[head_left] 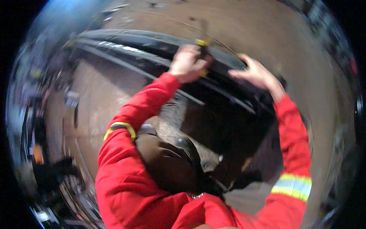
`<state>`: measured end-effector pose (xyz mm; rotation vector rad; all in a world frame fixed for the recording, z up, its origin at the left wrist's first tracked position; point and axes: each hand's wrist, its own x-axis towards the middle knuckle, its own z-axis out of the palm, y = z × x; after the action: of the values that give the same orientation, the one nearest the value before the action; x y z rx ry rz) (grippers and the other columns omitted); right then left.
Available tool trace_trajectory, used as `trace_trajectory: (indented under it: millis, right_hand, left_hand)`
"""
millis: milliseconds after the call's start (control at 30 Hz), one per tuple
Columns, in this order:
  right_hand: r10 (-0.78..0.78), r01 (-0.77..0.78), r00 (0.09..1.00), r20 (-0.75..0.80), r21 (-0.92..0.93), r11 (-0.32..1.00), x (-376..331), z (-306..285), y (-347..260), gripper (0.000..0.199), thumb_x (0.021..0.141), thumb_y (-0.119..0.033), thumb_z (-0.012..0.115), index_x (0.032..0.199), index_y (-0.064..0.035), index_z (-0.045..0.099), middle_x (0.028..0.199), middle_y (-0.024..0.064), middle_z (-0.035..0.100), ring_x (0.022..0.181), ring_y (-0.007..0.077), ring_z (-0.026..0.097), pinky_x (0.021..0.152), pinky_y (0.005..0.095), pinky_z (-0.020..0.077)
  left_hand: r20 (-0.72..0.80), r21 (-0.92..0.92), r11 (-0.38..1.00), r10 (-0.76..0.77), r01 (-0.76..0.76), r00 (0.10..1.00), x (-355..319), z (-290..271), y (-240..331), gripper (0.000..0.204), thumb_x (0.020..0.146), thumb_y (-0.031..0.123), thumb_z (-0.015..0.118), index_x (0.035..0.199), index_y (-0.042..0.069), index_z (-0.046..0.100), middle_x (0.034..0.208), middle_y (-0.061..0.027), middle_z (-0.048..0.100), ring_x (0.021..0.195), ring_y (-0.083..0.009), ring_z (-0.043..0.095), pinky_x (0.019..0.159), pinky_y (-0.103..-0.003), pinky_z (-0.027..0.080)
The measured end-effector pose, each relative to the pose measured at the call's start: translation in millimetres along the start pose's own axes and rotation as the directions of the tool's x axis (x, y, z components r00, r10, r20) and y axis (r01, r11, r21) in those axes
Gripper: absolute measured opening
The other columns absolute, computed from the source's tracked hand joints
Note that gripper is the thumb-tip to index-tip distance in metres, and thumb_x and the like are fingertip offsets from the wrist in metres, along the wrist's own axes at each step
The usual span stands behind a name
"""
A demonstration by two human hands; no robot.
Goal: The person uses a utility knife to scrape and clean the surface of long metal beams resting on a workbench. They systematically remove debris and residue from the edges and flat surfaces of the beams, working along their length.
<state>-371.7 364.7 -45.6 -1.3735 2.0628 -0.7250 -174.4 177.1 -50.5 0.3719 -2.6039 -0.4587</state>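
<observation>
My left hand [189,63] is closed around a screwdriver [203,42] with a black and yellow handle. Its thin shaft points away from me and is smeared by motion. Below both hands stretches a long, dark, curved panel [152,42] that looks like a vehicle bumper, running from the far left to the right. Over the panel's right part, my right hand [257,74] has its thumb and fingers apart with nothing in them. Blur hides whether either hand touches the panel.
Brown floor [267,30] surrounds the panel. A thin line [183,23], perhaps a cord, crosses the floor behind it. Blurred clutter lines the left side, including an orange item [37,153]. A small pale box-like object [71,98] lies on the floor at left.
</observation>
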Motion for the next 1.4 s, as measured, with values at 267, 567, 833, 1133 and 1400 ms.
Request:
trace_trajectory:
  millis: [267, 567, 833, 1133, 1400]
  right_hand:
    - [0.004, -0.111, 0.969, -0.246, -0.425, 0.898, -37, 36, -23, 0.096, 0.07, -0.064, 0.067, 0.144, -0.0095, 0.036, 0.131, 0.0262, 0.049, 0.126, 0.0391, 0.045, 0.108, 0.047, 0.0338]
    - [-0.297, -0.071, 0.87, -0.394, -0.695, 0.715, -79, 81, -46, 0.091, 0.067, -0.048, 0.074, 0.14, -0.0068, 0.04, 0.111, 0.0249, 0.05, 0.103, 0.0368, 0.048, 0.094, 0.0494, 0.0364]
    - [-0.506, -0.079, 0.781, -0.365, -0.862, 0.5, -96, 137, -45, 0.064, 0.09, -0.023, 0.046, 0.148, -0.003, 0.027, 0.113, 0.0207, 0.05, 0.099, 0.035, 0.051, 0.09, 0.0508, 0.0415]
    - [-0.414, -0.095, 0.854, -0.316, -0.876, 0.472, -88, 133, -51, 0.056, 0.094, -0.027, 0.041, 0.147, -0.0119, 0.034, 0.112, 0.0195, 0.051, 0.097, 0.0372, 0.052, 0.08, 0.0592, 0.0435]
    - [-0.326, -0.113, 0.885, -0.332, -0.833, 0.541, -75, 117, -54, 0.056, 0.094, -0.032, 0.041, 0.145, -0.01, 0.037, 0.113, 0.0193, 0.053, 0.096, 0.0363, 0.053, 0.078, 0.0601, 0.0437]
  left_hand:
    - [-0.097, -0.184, 0.981, 0.051, -0.069, 0.994, -55, 7, -7, 0.03, 0.089, 0.018, 0.053, 0.116, 0.01, 0.064, 0.118, -0.0149, 0.06, 0.116, -0.0345, 0.05, 0.104, -0.043, 0.034]
    - [-0.103, -0.127, 0.971, 0.191, -0.203, 0.976, -110, -1, 8, 0.043, 0.089, 0.027, 0.046, 0.122, 0.001, 0.057, 0.123, -0.0201, 0.056, 0.12, -0.0392, 0.048, 0.105, -0.049, 0.032]
    - [0.04, -0.048, 0.979, 0.198, -0.196, 0.979, -160, 4, -10, 0.057, 0.094, 0.044, 0.038, 0.123, -0.001, 0.057, 0.124, -0.021, 0.055, 0.116, -0.037, 0.051, 0.102, -0.049, 0.034]
    - [-0.264, -0.257, 0.932, 0.188, -0.257, 0.946, -80, 29, 9, 0.061, 0.096, 0.045, 0.024, 0.111, -0.001, 0.061, 0.114, -0.0193, 0.06, 0.113, -0.0348, 0.054, 0.102, -0.049, 0.036]
    - [-0.188, -0.296, 0.951, 0.03, -0.086, 0.982, -58, 38, 7, 0.047, 0.092, 0.032, 0.032, 0.1, -0.002, 0.063, 0.103, -0.0155, 0.063, 0.103, -0.0308, 0.056, 0.1, -0.045, 0.036]
